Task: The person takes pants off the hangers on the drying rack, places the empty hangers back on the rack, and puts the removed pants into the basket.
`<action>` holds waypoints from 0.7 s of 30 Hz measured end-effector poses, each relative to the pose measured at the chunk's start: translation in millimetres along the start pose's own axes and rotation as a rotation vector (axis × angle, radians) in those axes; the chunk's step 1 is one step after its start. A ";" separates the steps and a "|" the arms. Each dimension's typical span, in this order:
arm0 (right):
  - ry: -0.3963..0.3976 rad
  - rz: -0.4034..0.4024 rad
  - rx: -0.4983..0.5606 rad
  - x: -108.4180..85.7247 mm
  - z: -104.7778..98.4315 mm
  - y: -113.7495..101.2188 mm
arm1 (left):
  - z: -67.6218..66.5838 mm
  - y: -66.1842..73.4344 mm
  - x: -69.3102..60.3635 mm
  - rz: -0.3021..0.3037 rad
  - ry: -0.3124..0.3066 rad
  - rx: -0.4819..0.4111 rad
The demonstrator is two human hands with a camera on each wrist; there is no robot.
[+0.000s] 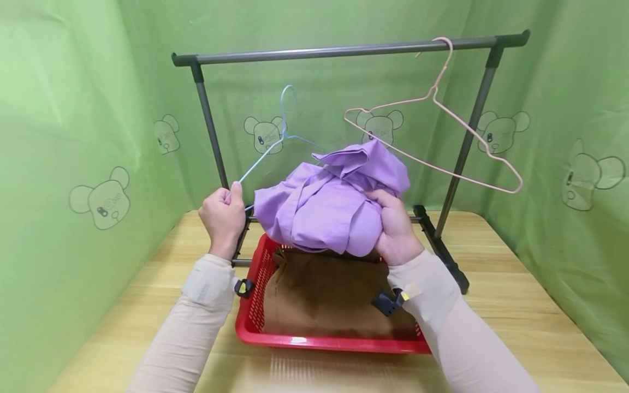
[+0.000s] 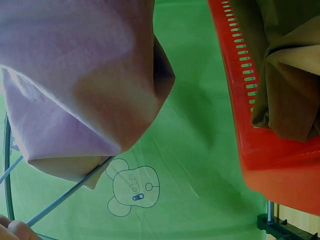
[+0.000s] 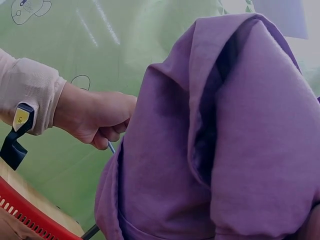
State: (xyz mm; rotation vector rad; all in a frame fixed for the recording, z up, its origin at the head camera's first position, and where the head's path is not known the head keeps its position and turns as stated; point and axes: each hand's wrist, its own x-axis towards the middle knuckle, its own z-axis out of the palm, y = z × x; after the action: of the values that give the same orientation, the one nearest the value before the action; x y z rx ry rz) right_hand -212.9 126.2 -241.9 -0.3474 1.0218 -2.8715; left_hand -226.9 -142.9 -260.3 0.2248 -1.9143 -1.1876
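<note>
My left hand (image 1: 223, 215) grips the left end of a light blue wire hanger (image 1: 262, 158), whose hook points up. In my right hand (image 1: 395, 226) is a bunched purple garment (image 1: 324, 213), held at its right side above the red basket. The cloth overlaps the hanger's right part and hides it. Seen from the left wrist, the hanger's lower bar (image 2: 70, 192) runs behind or into the purple cloth (image 2: 85, 90); which of the two I cannot tell. The right wrist view shows the cloth (image 3: 260, 135) close up, with the left hand (image 3: 97, 112) beyond it.
Below the hands, a red basket (image 1: 339, 344) holds folded brown cloth (image 1: 329, 295). A grey metal rack (image 1: 304, 53) stands behind on the wooden table (image 1: 496, 305). From its bar hangs a pink hanger (image 1: 434, 93) on the right. Green curtains (image 1: 88, 98) surround the table.
</note>
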 end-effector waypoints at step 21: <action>0.003 0.014 -0.030 -8.3 -9.0 0.9 | -1.6 0.8 -0.3 -0.024 0.005 -0.023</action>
State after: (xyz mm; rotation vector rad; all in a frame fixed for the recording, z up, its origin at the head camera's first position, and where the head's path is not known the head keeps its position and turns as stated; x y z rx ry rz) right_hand -207.0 132.2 -250.8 -0.3363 1.0650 -2.8480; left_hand -225.3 -143.4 -259.6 0.2388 -1.8977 -1.2233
